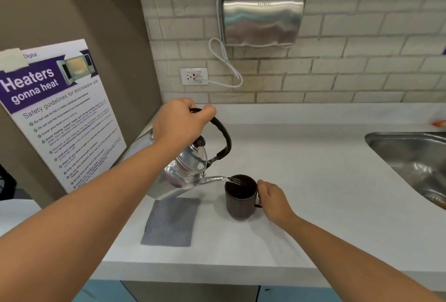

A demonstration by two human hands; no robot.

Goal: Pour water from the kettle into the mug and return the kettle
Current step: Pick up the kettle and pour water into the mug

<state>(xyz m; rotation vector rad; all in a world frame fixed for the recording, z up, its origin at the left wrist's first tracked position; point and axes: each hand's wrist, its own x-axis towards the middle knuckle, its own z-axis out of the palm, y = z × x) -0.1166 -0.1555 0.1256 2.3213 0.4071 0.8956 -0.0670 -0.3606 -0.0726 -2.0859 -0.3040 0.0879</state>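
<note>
Left hand (pixel 179 122) tips kettle (pixel 185 169) over mug (pixel 240 201)

Bare tabletop (pixel 313 181) lies open between the mug (pixel 240 196) and the sink (pixel 415 164) at right. The tilted kettle (pixel 185 169) blocks the left, hanging over the grey cloth (pixel 170 222). The wall poster (pixel 60 113) closes off the far left.

Two bare forearms, no sleeves in view, bare hands, left hand (pixel 179 120), right hand (pixel 274 201)
</note>
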